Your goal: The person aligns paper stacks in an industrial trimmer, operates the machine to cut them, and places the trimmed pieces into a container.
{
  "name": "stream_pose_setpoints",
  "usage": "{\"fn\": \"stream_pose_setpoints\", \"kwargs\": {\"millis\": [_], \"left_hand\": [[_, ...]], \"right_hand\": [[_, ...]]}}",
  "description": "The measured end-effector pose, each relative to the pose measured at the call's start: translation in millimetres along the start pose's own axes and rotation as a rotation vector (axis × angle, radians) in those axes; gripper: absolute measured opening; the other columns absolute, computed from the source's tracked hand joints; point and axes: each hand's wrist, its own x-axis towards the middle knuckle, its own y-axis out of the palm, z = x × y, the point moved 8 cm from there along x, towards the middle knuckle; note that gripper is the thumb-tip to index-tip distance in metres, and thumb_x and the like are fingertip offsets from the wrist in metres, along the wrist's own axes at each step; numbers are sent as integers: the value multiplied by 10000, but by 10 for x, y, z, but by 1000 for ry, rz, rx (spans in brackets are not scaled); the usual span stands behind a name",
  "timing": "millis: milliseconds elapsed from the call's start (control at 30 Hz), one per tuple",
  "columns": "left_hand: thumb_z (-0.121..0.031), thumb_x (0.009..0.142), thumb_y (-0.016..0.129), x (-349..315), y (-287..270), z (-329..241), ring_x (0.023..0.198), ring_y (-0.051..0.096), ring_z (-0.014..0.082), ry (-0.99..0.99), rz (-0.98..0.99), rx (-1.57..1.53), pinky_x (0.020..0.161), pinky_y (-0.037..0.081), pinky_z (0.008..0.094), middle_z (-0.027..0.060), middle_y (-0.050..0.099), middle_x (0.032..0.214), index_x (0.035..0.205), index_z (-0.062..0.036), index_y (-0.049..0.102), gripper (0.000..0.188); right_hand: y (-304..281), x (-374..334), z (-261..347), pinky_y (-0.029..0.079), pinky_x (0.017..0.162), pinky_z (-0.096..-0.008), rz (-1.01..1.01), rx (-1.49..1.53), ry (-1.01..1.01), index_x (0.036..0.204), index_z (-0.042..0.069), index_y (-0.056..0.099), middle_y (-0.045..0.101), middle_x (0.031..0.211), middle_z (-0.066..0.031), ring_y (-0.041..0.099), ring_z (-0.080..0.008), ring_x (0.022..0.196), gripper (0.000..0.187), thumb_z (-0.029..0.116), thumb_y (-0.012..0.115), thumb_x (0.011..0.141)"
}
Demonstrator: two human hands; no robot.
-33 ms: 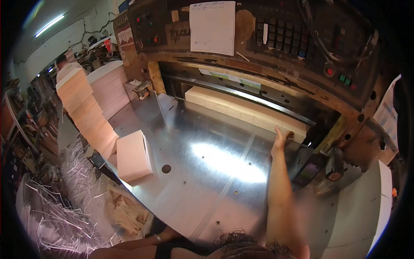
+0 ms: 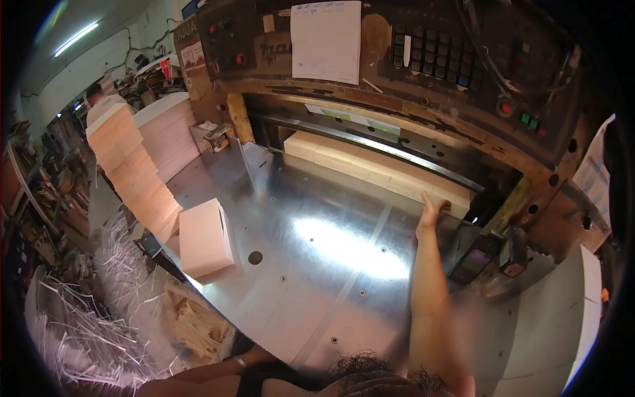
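Observation:
My right hand (image 2: 432, 213) reaches across the metal table of a paper cutter to the right end of a long row of cream paper blocks (image 2: 357, 163). Its thumb points up, apart from the fingers, and the hand rests against the front of the row without gripping it. The row lies in the machine's opening, under a shiny metal bar (image 2: 397, 151). Low in the view, my left hand (image 2: 261, 358) is by the table's near edge beyond a wristband; its fingers are hidden.
A separate paper block (image 2: 205, 239) sits at the table's left edge. Tall paper stacks (image 2: 126, 155) stand beyond it. Shredded trimmings (image 2: 86, 337) heap on the floor at left. Above the opening is a control panel (image 2: 436, 59) with a paper sheet (image 2: 326, 41). Farther back is another person (image 2: 98, 99).

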Motion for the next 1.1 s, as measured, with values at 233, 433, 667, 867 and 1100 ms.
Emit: {"fn": "stream_pose_setpoints", "kwargs": {"millis": [233,433,667,867,1100], "left_hand": [[-407,971,665,-62,-27,2,955,638,162,1,-10,12,906,501,320,39,681,1010,1290,-12,643,508],[-404,974,664,-125,-95,62,960,640,162,-23,-29,22,910,501,320,39,683,1015,1291,-13,644,504],[-402,977,661,-116,-100,94,966,641,163,-25,-32,29,914,501,320,40,685,1021,1292,-15,644,499],[-400,979,660,-94,-73,86,971,643,164,-22,-31,20,917,501,321,40,688,1026,1292,-16,645,495],[-398,982,658,-35,-34,55,978,644,165,-15,-34,6,921,501,321,41,690,1032,1293,-17,645,491]], "right_hand": [[30,76,-162,64,1229,-408,2,78,33,1617,33,-131,-209,1701,-118,-149,-227,1559,1199,430,734,889],[94,-85,-19,-65,1226,-446,1,68,24,1599,-10,-140,-246,1677,-178,-238,-260,1541,1211,456,721,885],[47,-80,97,-167,1214,-463,-7,23,-11,1577,-81,-127,-242,1659,-266,-284,-315,1534,1223,487,702,882],[21,-13,-32,9,1237,-406,-7,25,43,1600,-23,-135,-242,1689,-165,-249,-231,1547,1223,480,715,880],[49,-70,24,-37,1237,-403,2,8,55,1591,-38,-148,-263,1680,-170,-258,-225,1542,1221,454,717,884]]}}
